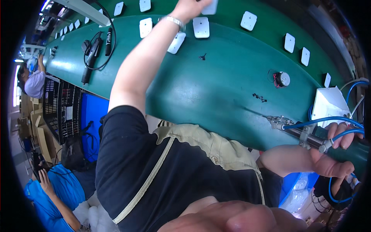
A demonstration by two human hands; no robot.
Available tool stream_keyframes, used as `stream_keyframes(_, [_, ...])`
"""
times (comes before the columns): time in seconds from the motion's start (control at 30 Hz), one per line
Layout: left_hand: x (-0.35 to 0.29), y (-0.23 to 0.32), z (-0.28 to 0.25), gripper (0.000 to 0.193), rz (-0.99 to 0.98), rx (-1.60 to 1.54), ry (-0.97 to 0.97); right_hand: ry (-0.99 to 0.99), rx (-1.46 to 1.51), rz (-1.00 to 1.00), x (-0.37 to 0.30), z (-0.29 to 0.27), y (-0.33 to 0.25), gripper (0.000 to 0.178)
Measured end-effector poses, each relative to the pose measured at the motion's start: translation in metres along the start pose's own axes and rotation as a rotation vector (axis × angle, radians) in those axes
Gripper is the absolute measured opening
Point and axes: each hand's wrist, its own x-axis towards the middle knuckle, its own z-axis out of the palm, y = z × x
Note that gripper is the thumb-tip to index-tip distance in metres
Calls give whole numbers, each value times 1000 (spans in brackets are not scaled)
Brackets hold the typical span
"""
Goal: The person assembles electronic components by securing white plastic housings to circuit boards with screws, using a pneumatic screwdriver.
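My left hand reaches to the far edge of the bench, its fingers on a white plastic casing that the picture's upper edge partly cuts off. Close by lie more white casings, one of them partly behind my forearm. At the right, my right hand is closed at the rear end of a metal air tool with blue hoses and a slim tip pointing left. Part of that grip is hidden behind the tool. Small black screws lie beyond the tip, near a round part with red wires.
A black electric screwdriver and a black marker lie on the green bench at the left. Several white casings line the far strip. An open white box stands at the right. Other people are at the left.
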Motion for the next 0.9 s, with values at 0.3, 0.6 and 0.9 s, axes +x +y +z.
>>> stream_keyframes(0.3, [63, -81, -47, 52, -455, 965, -76, 86, -51, -52, -7, 5, 4, 67])
stream_keyframes(0.6, [53, -16, 79, 71, -186, 761, -317, 11, 45, -36, 11, 5, 25, 73])
stream_keyframes(0.9, [62, -30, 127, 55, -293, 631, -538, -187, 49, -239, 12, -16, 18, 56])
